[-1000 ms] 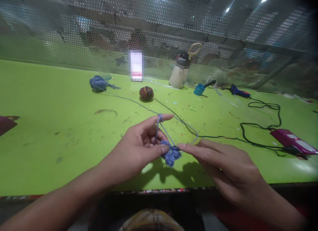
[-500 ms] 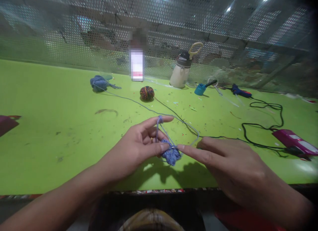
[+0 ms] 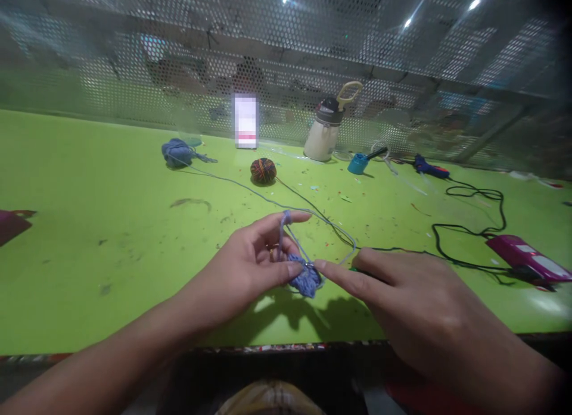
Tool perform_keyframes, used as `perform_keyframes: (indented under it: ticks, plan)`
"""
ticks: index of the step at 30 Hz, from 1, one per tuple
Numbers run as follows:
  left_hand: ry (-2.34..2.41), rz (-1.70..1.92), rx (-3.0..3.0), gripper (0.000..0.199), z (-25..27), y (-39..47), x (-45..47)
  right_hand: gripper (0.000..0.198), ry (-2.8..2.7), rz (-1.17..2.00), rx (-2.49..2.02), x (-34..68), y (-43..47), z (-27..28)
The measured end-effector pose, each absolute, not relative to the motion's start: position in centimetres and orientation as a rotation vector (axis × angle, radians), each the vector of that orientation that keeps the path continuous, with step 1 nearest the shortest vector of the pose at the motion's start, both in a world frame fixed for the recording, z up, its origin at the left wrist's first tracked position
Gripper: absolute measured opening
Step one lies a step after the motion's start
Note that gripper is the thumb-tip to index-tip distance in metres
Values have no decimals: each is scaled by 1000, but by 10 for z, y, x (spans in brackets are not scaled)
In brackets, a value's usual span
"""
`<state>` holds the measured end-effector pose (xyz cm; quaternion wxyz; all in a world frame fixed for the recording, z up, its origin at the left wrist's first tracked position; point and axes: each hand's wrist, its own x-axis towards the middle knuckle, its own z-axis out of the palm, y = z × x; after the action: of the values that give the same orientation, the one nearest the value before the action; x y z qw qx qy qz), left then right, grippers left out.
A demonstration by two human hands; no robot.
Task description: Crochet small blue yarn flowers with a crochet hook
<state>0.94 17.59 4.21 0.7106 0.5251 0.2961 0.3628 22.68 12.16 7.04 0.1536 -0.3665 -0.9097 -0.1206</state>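
Note:
Between thumb and fingers, my left hand pinches a small blue crochet piece. Blue yarn is wound round its raised index finger and runs down to the stitches. My right hand is closed on a crochet hook, whose metal end sits at the top edge of the piece; most of the handle is hidden in the hand. The index fingertip lies along the hook. The working yarn loops over the table back to a blue yarn ball at the far left.
A multicoloured yarn ball, a lit phone, a bottle, a teal pot and a glue gun stand or lie towards the perforated screen. A magenta device with black cord lies right, on the green table.
Both hands keep nearly the same pose, the hook still at the piece's top edge. A bit of green now shows beside my right index finger. The view has shifted slightly.

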Motion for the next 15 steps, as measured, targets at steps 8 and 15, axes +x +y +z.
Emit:
perform_keyframes:
  ticks: [8, 15]
  plan:
    - [685, 882, 1228, 51, 41, 174, 14, 37, -2558, -418, -1121, 223, 114, 65]
    - [671, 887, 1188, 47, 39, 176, 11, 37, -2554, -409, -1142, 219, 113, 65]
